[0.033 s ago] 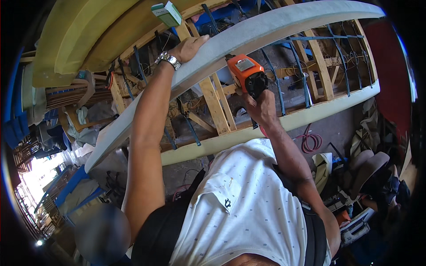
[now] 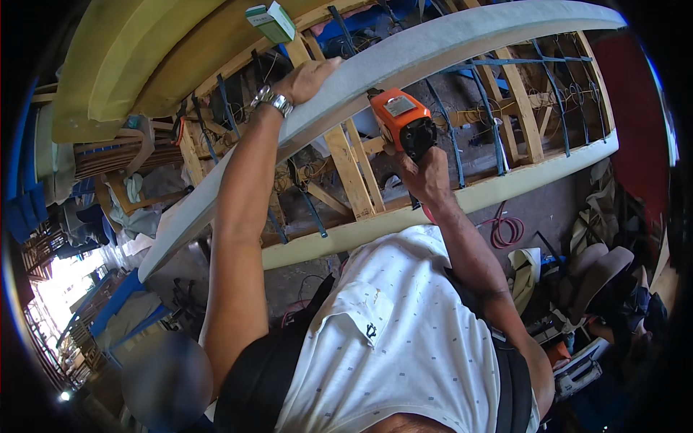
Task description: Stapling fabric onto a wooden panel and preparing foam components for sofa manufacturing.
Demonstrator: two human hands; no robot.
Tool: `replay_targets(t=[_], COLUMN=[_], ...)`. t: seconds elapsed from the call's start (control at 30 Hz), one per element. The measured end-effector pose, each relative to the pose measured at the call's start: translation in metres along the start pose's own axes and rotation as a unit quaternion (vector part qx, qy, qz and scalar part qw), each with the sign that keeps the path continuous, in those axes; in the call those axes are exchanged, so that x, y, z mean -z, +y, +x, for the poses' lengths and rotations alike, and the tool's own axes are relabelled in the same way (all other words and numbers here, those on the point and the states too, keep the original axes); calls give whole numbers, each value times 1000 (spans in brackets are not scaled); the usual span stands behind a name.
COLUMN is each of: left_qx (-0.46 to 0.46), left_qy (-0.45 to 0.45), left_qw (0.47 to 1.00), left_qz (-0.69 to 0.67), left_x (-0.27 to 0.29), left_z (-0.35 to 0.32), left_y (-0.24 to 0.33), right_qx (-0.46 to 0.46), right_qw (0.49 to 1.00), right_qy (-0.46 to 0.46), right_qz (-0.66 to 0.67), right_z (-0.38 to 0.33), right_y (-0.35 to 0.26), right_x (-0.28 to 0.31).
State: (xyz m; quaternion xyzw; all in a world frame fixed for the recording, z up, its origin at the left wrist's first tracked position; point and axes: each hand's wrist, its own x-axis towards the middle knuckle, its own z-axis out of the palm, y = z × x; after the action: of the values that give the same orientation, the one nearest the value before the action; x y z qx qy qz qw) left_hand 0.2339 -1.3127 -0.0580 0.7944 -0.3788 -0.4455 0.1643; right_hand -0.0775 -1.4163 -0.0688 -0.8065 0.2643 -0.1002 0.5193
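My left hand [image 2: 310, 81], with a metal watch [image 2: 273, 99] at the wrist, grips the far edge of a long, curved board [image 2: 411, 58] covered in pale grey padding. My right hand [image 2: 427, 177] is wrapped around the handle of an orange and black staple gun [image 2: 398, 114]. The gun's nose meets the near lower edge of the board, or sits just short of it; I cannot tell which. Beneath lies a wooden furniture frame [image 2: 350, 169] strung with dark blue webbing straps [image 2: 487, 108]. A cream padded rail [image 2: 520, 179] runs along its near side.
Thick yellow foam [image 2: 159, 65] stands at the far left, near a green and white box [image 2: 273, 25] on the frame. A red hose [image 2: 507, 232] lies coiled on the floor at right. Cloth and tools clutter the lower right, and a blurred round shape [image 2: 166, 379] is at lower left.
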Motion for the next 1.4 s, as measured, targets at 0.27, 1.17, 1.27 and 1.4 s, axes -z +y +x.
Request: replay_targets(t=[0.27,1.17,1.27,1.4], left_qx=[-152,-220,-208,-213], left_qy=[253,265,248,260], left_qw=[934,897,907,903], left_qz=[203,278,268,267], left_x=[-50,-64,-64,-65], left_z=[-37,-41,-44,-42], left_y=[3,-15,-14,-22], right_qx=[-18,31,39,69], right_qw=[1000,999,998,996], right_qy=[-14,-21,-34,-34], right_qz=[12,26,34,41], right_z=[8,-19,-21,-26], right_y=[5,20,6,-3], right_x=[-1,-36,-30,-30])
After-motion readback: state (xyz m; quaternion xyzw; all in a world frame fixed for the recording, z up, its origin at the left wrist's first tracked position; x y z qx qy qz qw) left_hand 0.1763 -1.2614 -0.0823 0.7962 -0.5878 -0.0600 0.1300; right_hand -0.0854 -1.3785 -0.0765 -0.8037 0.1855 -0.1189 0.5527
